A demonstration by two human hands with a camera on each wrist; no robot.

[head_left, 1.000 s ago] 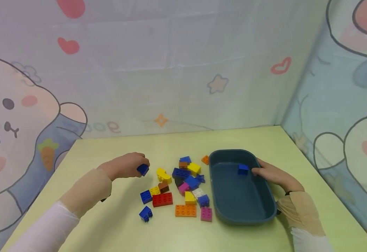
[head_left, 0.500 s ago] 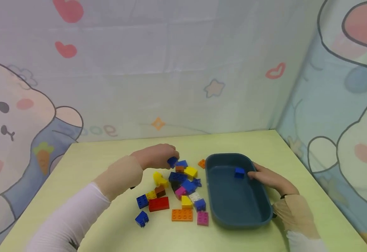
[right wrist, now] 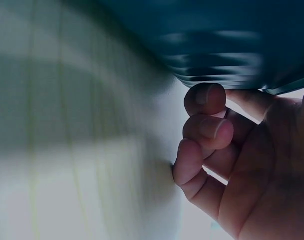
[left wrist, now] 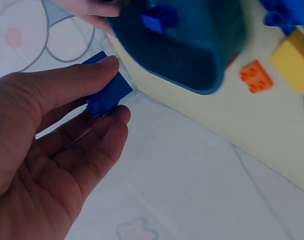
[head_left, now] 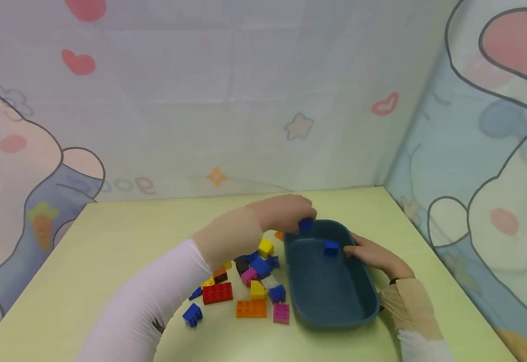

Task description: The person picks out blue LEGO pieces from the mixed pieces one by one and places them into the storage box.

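Observation:
My left hand point(head_left: 288, 213) pinches a blue toy brick point(left wrist: 109, 90) between thumb and fingers. It hangs above the far left rim of a dark teal bin point(head_left: 331, 296). Inside the bin lies another blue brick point(head_left: 331, 248), close to the right wall. My right hand point(head_left: 374, 256) grips the bin's right rim, its thumb over the edge. In the right wrist view, curled fingers point(right wrist: 204, 135) show against the bin's outer wall. Left of the bin lies a loose pile of toy bricks, including a red brick point(head_left: 217, 293), an orange brick point(head_left: 251, 308) and a pink brick point(head_left: 281, 313).
My left forearm point(head_left: 164, 296) crosses over part of the pile and hides some bricks. A lone blue brick point(head_left: 193, 315) lies near the front left. The pale yellow table point(head_left: 123, 236) ends at a cartoon-printed cloth point(head_left: 191, 100) behind and on both sides.
My left hand has carried the blue brick rightward, from left of the pile, over it, to the bin's far left rim. The right hand keeps its grip on the bin. The head view shifted slightly.

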